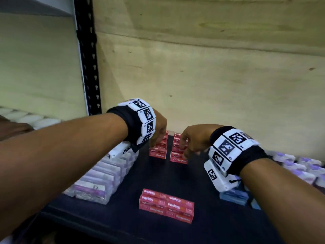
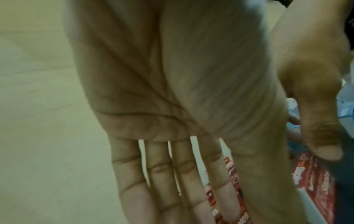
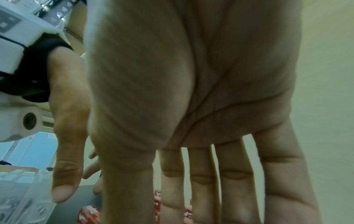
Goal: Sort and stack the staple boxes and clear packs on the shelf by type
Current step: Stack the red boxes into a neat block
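Two short stacks of red staple boxes stand at the back of the dark shelf (image 1: 202,217): a left stack (image 1: 158,153) and a right stack (image 1: 178,158). My left hand (image 1: 159,128) hangs over the left stack, fingers pointing down at its top. My right hand (image 1: 190,140) reaches the right stack from the side. In the wrist views my left hand (image 2: 182,174) and right hand (image 3: 203,181) show straight, spread fingers that hold nothing, with red boxes (image 2: 321,181) behind them. A flat block of red staple boxes (image 1: 167,206) lies at the front.
Clear packs (image 1: 105,175) line the shelf's left side, and more clear packs with purple labels (image 1: 302,168) fill the right. Blue boxes (image 1: 233,197) sit under my right wrist. A plywood back wall (image 1: 211,76) and a black slotted upright (image 1: 88,59) bound the space.
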Demonstrator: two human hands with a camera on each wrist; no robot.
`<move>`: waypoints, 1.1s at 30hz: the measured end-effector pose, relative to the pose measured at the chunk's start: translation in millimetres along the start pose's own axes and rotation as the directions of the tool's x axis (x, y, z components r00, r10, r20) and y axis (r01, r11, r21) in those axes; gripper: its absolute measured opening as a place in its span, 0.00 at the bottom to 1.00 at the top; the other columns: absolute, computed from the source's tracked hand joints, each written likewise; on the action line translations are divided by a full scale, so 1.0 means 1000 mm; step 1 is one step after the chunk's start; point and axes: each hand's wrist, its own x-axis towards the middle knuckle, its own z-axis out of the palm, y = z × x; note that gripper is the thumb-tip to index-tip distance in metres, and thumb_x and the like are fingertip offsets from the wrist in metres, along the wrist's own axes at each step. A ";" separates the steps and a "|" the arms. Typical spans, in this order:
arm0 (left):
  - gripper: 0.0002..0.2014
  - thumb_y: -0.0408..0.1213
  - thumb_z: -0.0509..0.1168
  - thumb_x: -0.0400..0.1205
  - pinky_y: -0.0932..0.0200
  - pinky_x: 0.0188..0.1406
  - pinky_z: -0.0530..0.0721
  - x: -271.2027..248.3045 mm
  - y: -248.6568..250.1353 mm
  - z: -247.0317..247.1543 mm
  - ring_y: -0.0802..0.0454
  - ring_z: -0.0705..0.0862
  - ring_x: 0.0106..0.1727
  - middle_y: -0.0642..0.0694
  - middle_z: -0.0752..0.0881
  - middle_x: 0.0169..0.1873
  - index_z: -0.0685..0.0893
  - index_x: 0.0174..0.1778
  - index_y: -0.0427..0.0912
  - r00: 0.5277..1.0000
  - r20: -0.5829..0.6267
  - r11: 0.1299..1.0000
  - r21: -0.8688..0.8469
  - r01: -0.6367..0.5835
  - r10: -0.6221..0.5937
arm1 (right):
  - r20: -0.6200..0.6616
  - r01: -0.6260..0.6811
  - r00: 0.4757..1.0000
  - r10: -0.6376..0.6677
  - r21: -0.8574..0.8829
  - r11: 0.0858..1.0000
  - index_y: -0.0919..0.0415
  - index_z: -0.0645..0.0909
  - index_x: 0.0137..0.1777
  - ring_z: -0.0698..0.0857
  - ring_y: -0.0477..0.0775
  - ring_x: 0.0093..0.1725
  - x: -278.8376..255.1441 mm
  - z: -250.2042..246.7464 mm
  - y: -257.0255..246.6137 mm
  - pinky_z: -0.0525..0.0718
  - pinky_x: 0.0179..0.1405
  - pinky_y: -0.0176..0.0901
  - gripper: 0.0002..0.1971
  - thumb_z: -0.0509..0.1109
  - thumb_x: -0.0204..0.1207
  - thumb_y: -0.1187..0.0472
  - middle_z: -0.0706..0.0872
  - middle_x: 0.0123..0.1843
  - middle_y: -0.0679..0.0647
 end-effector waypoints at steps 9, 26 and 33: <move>0.17 0.35 0.76 0.75 0.72 0.31 0.78 0.032 0.001 0.004 0.56 0.84 0.42 0.48 0.90 0.51 0.88 0.60 0.40 0.971 0.226 0.995 0.048 -0.092 0.079 | 0.101 0.039 0.994 -0.036 -0.025 0.999 0.61 0.90 0.56 0.81 0.42 0.33 0.016 -0.002 0.002 0.78 0.21 0.27 0.11 0.75 0.74 0.66 0.83 0.24 0.42; 0.12 0.36 0.78 0.74 0.70 0.37 0.77 -0.032 0.016 0.012 0.68 0.82 0.38 0.61 0.87 0.36 0.91 0.53 0.45 0.971 0.184 0.988 -0.058 -0.143 0.152 | 0.103 0.036 0.994 -0.043 0.072 0.997 0.55 0.92 0.49 0.84 0.40 0.33 -0.041 0.017 -0.013 0.87 0.52 0.43 0.06 0.79 0.72 0.61 0.87 0.29 0.41; 0.12 0.34 0.78 0.74 0.73 0.40 0.81 -0.077 0.027 0.031 0.76 0.80 0.26 0.63 0.85 0.28 0.91 0.53 0.42 0.967 0.202 0.985 -0.100 -0.138 0.156 | 0.159 0.021 0.987 -0.036 0.097 0.995 0.56 0.89 0.48 0.86 0.41 0.34 -0.084 0.034 -0.016 0.86 0.47 0.40 0.04 0.75 0.75 0.63 0.89 0.35 0.44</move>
